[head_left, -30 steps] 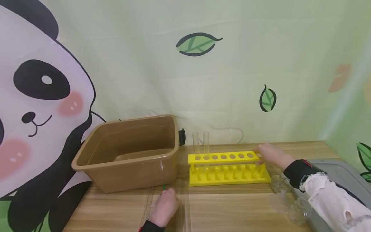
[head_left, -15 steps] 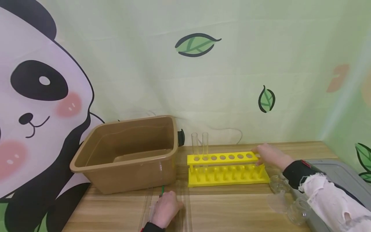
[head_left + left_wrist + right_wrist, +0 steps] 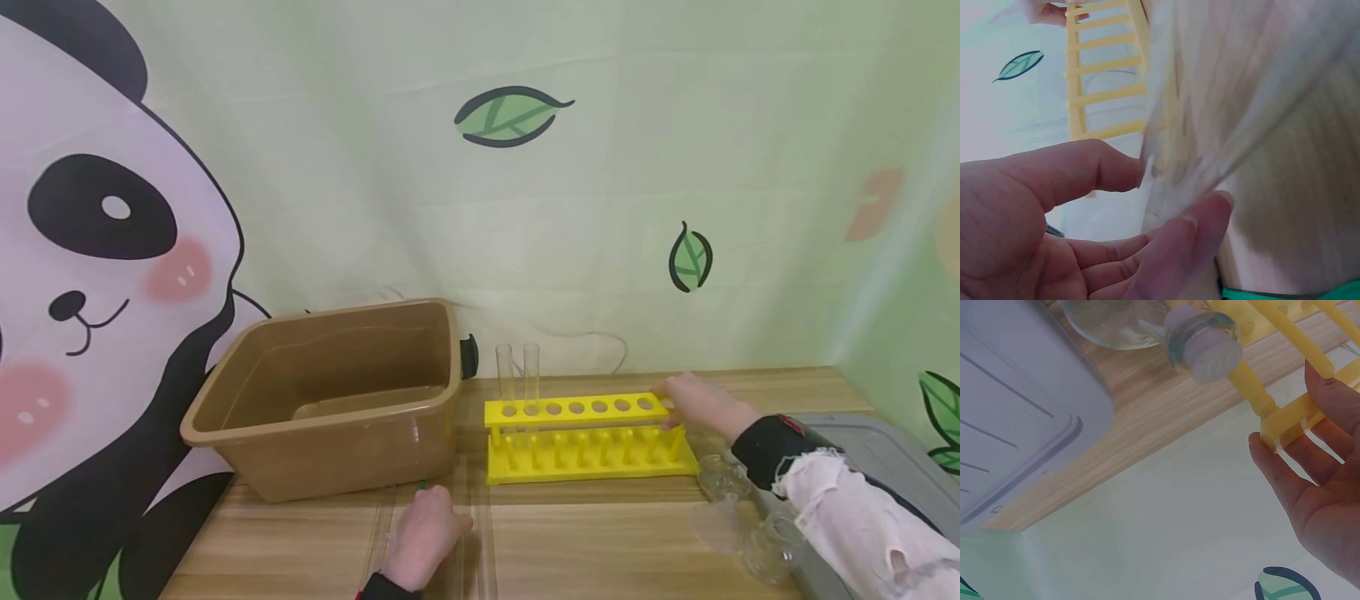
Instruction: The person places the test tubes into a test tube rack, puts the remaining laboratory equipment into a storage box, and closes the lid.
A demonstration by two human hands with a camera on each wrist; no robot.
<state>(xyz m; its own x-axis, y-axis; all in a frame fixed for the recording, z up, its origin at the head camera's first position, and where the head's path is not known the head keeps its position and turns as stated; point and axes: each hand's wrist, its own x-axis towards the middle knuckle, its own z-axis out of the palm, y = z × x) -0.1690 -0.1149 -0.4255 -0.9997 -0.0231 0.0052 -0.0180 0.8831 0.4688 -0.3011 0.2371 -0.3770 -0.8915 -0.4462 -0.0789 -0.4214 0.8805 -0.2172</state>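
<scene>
My right hand (image 3: 697,404) grips the right end of a yellow test tube rack (image 3: 592,479), which stands on the table. In the right wrist view the fingers curl under the rack's top bar and the thumb lies against it. Two clear test tubes (image 3: 532,375) stand upright in the rack's leftmost holes. My left hand (image 3: 423,537) is low in front of a brown tub (image 3: 345,454). Clear plastic film (image 3: 1194,150) passes between its thumb and fingers, pinched there. A small green tip (image 3: 422,484) shows just beyond this hand.
A stoppered glass flask (image 3: 1116,325) lies at the rack's right, with more clear glassware (image 3: 772,546) nearer. A grey lid-like surface (image 3: 840,433) lies at far right under my sleeve. A printed cloth (image 3: 585,208) hangs behind the table (image 3: 600,550).
My left hand shifts slightly, and the green piece beyond it is now mostly covered. The right hand keeps its grip on the rack, which has not moved.
</scene>
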